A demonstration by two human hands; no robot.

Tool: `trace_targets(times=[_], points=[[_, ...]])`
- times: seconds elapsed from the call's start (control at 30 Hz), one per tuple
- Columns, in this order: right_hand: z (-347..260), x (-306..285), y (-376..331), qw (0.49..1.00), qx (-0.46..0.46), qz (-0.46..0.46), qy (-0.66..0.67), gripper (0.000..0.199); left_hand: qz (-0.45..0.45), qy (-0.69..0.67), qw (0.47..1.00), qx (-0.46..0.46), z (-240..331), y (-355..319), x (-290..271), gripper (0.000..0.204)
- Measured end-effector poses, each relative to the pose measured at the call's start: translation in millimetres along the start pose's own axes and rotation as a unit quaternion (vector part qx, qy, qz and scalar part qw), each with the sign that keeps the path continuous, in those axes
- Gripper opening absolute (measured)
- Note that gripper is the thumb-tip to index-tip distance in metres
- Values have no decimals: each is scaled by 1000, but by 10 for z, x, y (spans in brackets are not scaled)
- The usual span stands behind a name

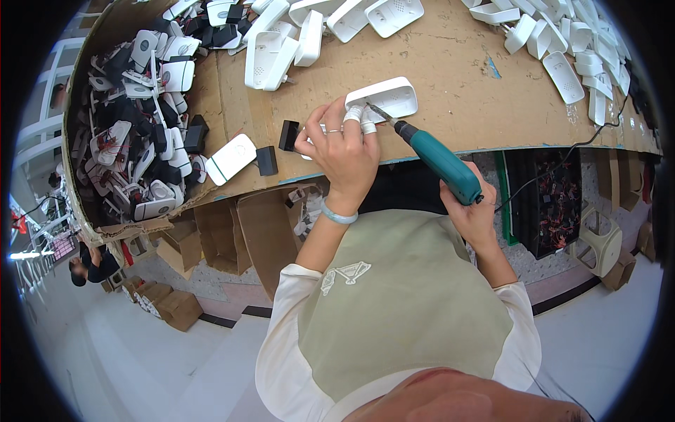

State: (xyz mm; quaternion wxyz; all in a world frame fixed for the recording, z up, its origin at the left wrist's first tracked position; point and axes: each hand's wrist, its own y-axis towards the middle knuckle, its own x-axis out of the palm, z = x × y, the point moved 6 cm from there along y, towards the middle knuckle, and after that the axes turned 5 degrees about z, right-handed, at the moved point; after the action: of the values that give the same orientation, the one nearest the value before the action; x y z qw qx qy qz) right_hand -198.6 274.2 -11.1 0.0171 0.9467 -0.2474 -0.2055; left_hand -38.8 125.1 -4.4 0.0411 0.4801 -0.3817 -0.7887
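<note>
My right hand is wrapped round the rear of a green electric screwdriver. The bit slants up and left into an open white plastic housing, a shallow rounded shell lying on the cardboard. My left hand grips that shell's near left edge, with white wraps on two fingertips. Partly under this hand lies a white piece with a black block at its left end. Left of it rests a white flat cover, with another black block beside it. The bit's tip is hard to make out.
A cardboard box at the left holds many white and black parts with wires. White housings pile up at the back, more at the far right. A black cable trails right. Below the table's edge stands a stool.
</note>
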Motion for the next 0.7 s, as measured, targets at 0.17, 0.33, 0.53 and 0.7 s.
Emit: trace_targets(times=[0.17,0.33,0.53,0.7], points=[[-15,-7,7,1000,-12,0,-4,34,7,1,1000,5,6,1,0,21],[-7,-80,-61,999,28,32,23,24,-2,4,1000,5,4,-1,2,19],[51,-210,-158,995,43,68,54,16,6,-8,1000,13,-3,-8,15,16],[79,-168,-173,996,50,51,46,21,-1,-13,1000,10,-11,-22,16,17]])
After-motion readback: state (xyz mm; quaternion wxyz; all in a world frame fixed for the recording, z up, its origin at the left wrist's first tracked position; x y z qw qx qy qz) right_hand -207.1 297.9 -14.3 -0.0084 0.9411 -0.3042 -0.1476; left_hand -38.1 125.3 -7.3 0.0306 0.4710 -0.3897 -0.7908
